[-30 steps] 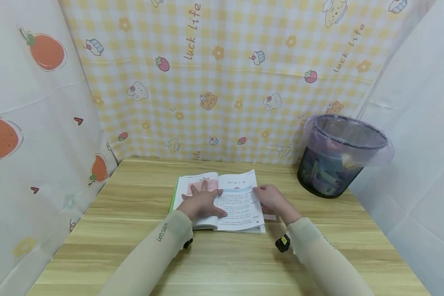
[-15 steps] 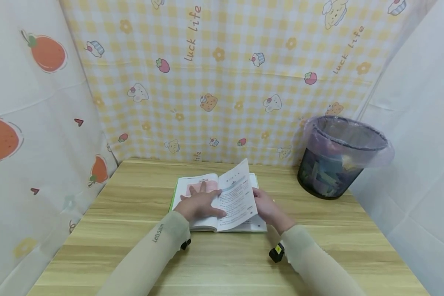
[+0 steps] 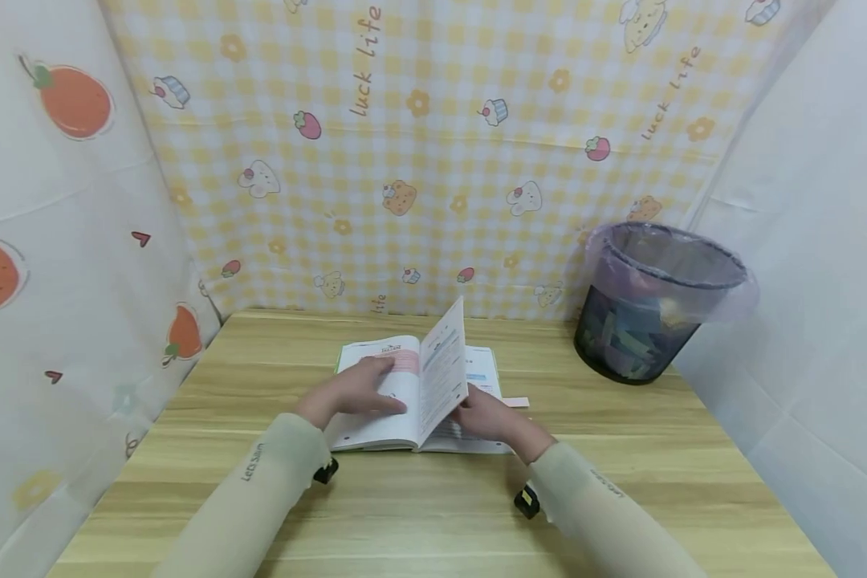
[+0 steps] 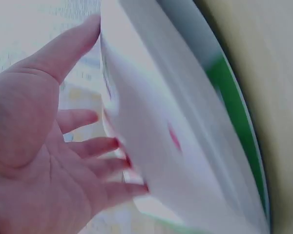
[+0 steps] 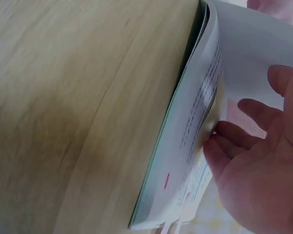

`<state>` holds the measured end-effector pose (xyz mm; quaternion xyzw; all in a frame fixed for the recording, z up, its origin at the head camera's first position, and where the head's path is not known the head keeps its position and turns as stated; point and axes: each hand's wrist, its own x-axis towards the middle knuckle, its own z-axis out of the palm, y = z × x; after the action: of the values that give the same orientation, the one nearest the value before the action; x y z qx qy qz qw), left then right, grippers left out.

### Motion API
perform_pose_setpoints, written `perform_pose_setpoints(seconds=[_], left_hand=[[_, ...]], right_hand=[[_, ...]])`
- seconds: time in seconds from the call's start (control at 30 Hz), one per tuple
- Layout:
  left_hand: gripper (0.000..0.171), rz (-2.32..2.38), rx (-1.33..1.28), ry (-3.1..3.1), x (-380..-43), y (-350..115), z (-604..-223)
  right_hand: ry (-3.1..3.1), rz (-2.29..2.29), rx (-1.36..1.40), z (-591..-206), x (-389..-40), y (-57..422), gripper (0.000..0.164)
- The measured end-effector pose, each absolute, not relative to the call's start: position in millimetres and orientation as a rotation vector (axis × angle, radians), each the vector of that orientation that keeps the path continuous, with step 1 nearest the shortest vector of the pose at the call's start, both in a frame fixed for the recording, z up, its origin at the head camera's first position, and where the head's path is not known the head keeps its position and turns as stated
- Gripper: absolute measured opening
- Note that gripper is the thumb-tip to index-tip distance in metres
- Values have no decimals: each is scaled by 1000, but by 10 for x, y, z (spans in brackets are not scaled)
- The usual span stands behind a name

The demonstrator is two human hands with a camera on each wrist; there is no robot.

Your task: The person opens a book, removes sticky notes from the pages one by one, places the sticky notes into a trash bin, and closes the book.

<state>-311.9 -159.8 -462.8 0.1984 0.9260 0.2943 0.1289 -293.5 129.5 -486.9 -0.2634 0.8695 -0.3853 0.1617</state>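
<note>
The book cover is green, the curtain yellow-and-white checked.

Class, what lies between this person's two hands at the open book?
The head view shows the raised page and the left page's inner strip between the left hand and right hand.

Page print too small, sleeves cut off

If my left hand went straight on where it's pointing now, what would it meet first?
Most likely the raised page of the open book, ahead of your left hand, though the head view leaves the gap uncertain.
</note>
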Motion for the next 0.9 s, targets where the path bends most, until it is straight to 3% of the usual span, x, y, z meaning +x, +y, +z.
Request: perform_pose_setpoints(seconds=[0.2,0.57,0.9], left_hand=[[103,996,453,2645,-3000,-1891,-4651],[97,955,433,2639,-2957,-2283,-4699],[71,773,446,2748,-3023,-2440,-4592]], right_hand=[[2599,-874,-712,-4847,-2931,1200,54],[2703,-496,-653,-4682,-2821,949,72],[2815,-277,-574,-4653,-2736,680,78]])
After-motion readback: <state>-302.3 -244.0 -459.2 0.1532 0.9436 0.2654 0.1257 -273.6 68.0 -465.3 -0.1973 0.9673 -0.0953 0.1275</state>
